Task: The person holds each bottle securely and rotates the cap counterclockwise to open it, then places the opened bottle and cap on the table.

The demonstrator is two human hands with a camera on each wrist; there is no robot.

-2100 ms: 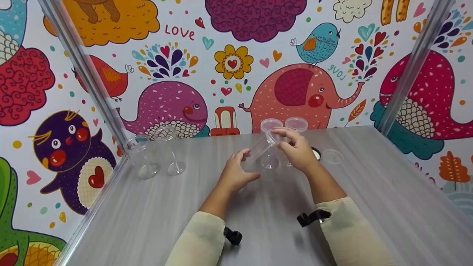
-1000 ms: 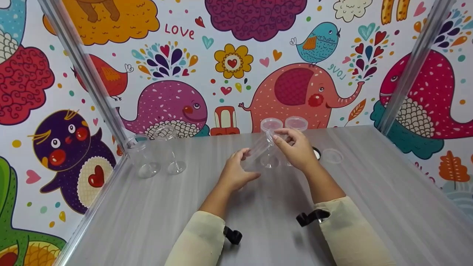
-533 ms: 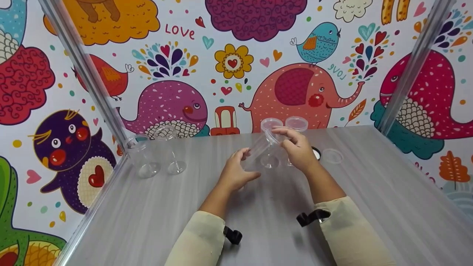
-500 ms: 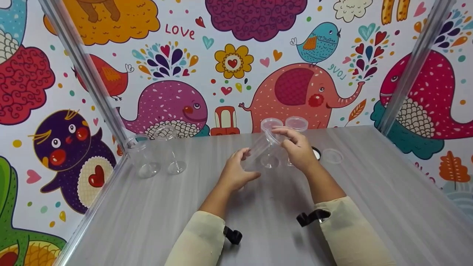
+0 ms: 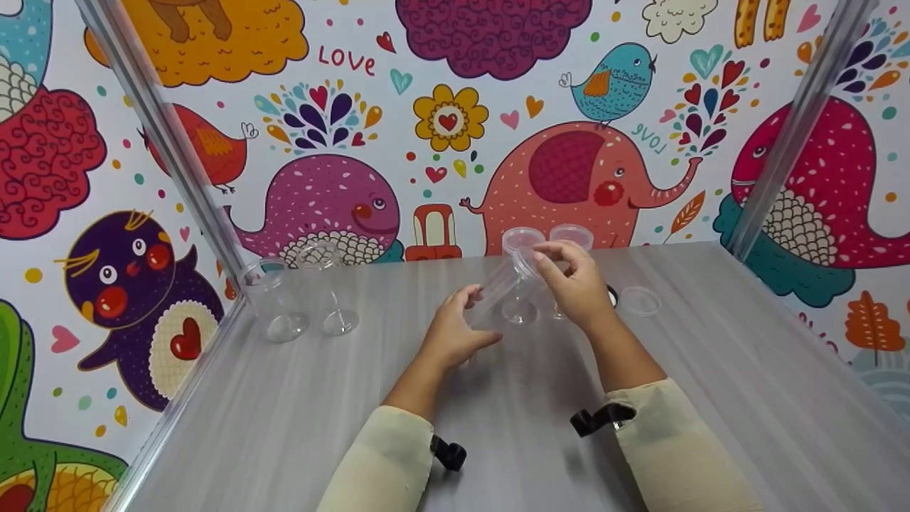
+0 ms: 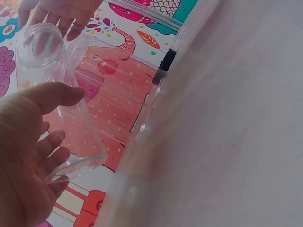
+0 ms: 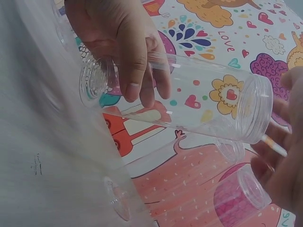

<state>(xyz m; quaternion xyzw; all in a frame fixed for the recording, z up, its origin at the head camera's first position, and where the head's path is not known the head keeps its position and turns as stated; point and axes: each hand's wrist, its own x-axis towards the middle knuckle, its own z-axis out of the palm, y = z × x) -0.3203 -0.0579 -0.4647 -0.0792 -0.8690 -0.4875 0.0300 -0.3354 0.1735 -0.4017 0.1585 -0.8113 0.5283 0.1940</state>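
My left hand (image 5: 455,331) grips a tall clear plastic jar (image 7: 199,94) around its lower part. The jar leans, with its upper end toward my right hand (image 5: 576,284). Curled fingers and thumb of the right hand are at the clear lid (image 7: 258,111) on that end. In the left wrist view, those fingers show partly through the transparent plastic. Just behind the held jar, a clear jar (image 5: 519,313) with a wide rim stands upright. Another such jar (image 5: 571,238) is beside it, partly hidden by the right hand.
Two clear jars, a nearer one (image 5: 284,323) and another one (image 5: 340,320), stand at the left. A loose clear lid (image 5: 641,301) lies flat right of the hands. By it, a black-rimmed round piece (image 5: 613,295) is mostly hidden. A patterned wall (image 5: 441,178) closes the back.
The right hand's fingers have shifted back and forth around the jar's lid and are now slightly farther right. The left hand and jar have stayed in place.
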